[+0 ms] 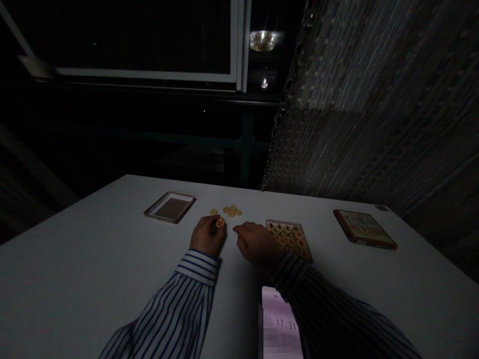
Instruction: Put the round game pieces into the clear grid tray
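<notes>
Both my hands rest on a white table (pixel 93 259) in dim light. My left hand (pixel 207 235) is curled and pinches a round pale game piece (pixel 220 223) with a red mark at its fingertips. My right hand (pixel 256 243) lies knuckles up just to the right, fingers bent, with its fingertips pointing toward the left hand; I cannot see anything in it. A small cluster of loose round pieces (pixel 231 211) lies just beyond both hands. A shallow tray (pixel 290 236) packed with several more marked pieces sits right beside my right wrist.
An empty open box half (pixel 170 207) lies at the left rear of the table. A flat printed box lid (pixel 364 228) lies at the right. A lit phone screen (pixel 280 324) shows near my right forearm. A woven blind hangs at the right, a dark window behind.
</notes>
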`<state>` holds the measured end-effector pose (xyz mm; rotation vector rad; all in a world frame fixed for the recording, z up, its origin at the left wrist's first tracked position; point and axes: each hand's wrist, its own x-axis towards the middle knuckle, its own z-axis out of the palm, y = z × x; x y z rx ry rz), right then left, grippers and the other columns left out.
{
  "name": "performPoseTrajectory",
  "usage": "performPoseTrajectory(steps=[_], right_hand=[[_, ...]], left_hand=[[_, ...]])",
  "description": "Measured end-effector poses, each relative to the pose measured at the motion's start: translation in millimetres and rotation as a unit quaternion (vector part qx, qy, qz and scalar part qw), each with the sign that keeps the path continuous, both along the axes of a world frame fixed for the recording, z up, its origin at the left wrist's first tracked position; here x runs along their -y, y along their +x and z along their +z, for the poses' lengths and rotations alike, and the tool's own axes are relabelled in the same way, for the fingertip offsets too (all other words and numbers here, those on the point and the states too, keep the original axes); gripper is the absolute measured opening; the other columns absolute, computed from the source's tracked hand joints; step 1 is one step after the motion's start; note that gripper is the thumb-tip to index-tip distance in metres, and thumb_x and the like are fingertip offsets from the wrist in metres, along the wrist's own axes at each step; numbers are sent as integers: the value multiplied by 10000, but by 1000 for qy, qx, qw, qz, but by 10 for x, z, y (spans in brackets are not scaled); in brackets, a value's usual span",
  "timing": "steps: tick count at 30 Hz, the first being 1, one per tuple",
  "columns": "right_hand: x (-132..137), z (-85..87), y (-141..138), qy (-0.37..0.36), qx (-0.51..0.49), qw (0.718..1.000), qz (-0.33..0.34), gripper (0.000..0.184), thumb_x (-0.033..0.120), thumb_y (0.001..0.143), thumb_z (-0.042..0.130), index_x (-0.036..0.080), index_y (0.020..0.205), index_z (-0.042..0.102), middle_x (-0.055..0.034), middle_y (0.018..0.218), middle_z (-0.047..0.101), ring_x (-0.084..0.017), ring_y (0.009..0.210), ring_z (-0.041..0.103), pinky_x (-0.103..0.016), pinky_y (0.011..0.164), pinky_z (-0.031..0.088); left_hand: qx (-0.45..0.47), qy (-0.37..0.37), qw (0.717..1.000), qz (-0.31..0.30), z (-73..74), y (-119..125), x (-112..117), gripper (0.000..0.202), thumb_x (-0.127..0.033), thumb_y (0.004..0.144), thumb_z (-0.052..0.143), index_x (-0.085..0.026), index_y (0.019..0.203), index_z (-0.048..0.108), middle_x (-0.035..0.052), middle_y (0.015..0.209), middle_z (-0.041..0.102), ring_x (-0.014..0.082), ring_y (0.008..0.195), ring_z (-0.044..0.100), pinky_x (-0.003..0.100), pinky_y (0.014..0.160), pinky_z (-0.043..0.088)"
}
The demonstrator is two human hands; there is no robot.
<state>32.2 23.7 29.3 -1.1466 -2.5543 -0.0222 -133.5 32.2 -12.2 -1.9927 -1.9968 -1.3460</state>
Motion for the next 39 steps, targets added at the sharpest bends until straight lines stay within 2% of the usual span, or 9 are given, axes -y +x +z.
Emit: performPoseTrajectory(steps=[6, 12, 18, 24, 28, 34, 39], right_hand=[[-2, 1, 6, 1, -7, 1000, 0, 288, 176, 815, 362, 180, 1049, 530, -64, 912, 581, -170, 874, 499, -293, 756, 339], [-41, 6, 4, -9, -20, 1000, -3, 298, 181, 811, 368, 174, 1063, 526, -69, 945, 578, -163, 894, 500, -281, 787, 341], [-63, 117, 23, -12, -54, 998, -16, 297, 185, 818, 363, 179, 1058, 537, -64, 960, 579, -159, 912, 502, -271, 816, 344], [-46, 256, 94, 5, -77, 997, -31, 293, 184, 822, 365, 171, 1059, 537, -62, 958, 584, -154, 912, 508, -264, 830, 347], [-33, 328, 176, 16, -88, 995, -40, 291, 167, 816, 373, 169, 1055, 539, -57, 951, 589, -146, 900, 513, -257, 823, 356], [-10, 405, 341, 17, -107, 993, -47, 284, 168, 813, 374, 166, 1036, 550, -48, 943, 592, -146, 892, 519, -252, 808, 368], [4, 435, 466, 8, -124, 990, -63, 277, 180, 807, 379, 170, 1022, 553, -49, 944, 589, -144, 892, 521, -255, 810, 371]], left_hand=[[49, -17, 999, -7, 57, 42, 21, 327, -307, 691, 510, -135, 946, 619, 90, 899, 588, 188, 839, 572, 293, 786, 456], [163, -9, 986, -41, 42, 89, 9, 319, -327, 643, 564, -128, 880, 636, 86, 855, 592, 175, 778, 580, 294, 741, 470], [342, -55, 932, -101, 66, 175, 29, 300, -292, 579, 626, -139, 836, 608, 26, 693, 620, 128, 614, 568, 266, 629, 475], [484, -73, 859, -150, 159, 285, 73, 283, -204, 476, 676, -129, 731, 580, 14, 651, 619, 118, 611, 577, 243, 625, 466], [519, -99, 834, -160, 166, 322, 95, 310, -181, 441, 699, -125, 718, 572, 8, 641, 617, 112, 598, 576, 231, 614, 458], [533, -93, 825, -161, 140, 383, 120, 307, -220, 444, 719, -124, 694, 568, 6, 602, 614, 104, 553, 565, 220, 568, 445], [532, -131, 817, -182, 153, 428, 151, 288, -207, 461, 723, -120, 691, 573, 5, 593, 616, 97, 552, 564, 209, 567, 446]])
